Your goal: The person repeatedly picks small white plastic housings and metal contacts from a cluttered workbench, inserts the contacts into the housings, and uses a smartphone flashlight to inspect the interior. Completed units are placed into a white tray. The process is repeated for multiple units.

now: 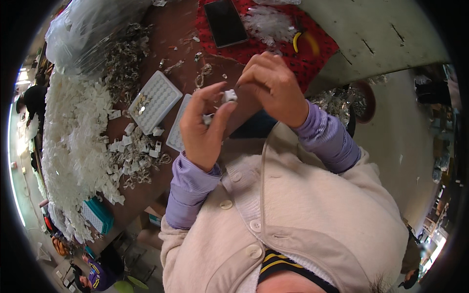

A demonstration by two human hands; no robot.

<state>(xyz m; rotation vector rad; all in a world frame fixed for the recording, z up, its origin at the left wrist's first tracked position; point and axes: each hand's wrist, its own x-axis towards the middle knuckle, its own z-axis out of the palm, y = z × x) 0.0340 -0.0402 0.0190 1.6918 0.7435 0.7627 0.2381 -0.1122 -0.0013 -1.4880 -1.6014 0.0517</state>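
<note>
Above a reddish-brown worktop (168, 24), close to its near edge, the left hand (201, 128) has thumb and fingertips pinched on a small white block (229, 96), holding it up clear of the surface. Deeper in the same hand, by the bent fingers, shows a second small white piece (207, 118). Just beside the block, on its right, the right hand (279, 84) has its fingers curled and their tips drawn toward the thumb; whether they grip something too small to make out, I cannot tell. To the left of the left hand lies a white tray with round cells (163, 97), a few yellowish discs resting at its left side, and a similar white tray (179, 126) sits partly hidden behind the wrist. Further left are a heap of white pieces and metal rings (139, 152), a tangled mound of dull metal parts (128, 61), a long bank of translucent white plastic pieces (75, 146) and a clear plastic bag (93, 24). Beyond the hands, a red patterned cloth (304, 68) carries a dark flat-screened device (225, 23), a pile of clear plastic bits (267, 23) and a curved yellow handle (296, 42).
</note>
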